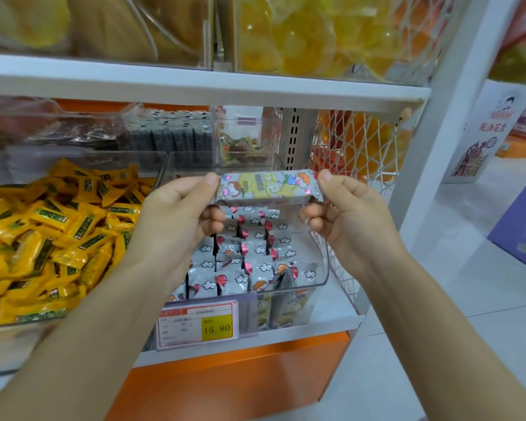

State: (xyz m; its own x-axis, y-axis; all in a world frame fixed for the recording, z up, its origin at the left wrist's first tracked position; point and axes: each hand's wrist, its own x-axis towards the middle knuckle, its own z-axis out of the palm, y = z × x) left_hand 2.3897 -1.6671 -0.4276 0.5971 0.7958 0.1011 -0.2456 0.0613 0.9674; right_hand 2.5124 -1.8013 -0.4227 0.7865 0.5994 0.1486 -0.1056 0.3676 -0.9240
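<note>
Now both my hands hold one snack pack [268, 186] level at frame centre: left hand [176, 214] pinches its left end, right hand [346, 214] pinches its right end, thumbs on top, fingers curled under. Pack hovers over the clear bin [322, 268] of similar packs. Yellow candies [58, 232] sit at left, price tag [198, 325] below centre.

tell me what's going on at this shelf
A person at a shop shelf holds a long snack packet level, the left hand pinching its left end and the right hand its right end. It hangs over a clear bin filled with rows of similar packets. A bin of yellow packets sits to the left.
</note>
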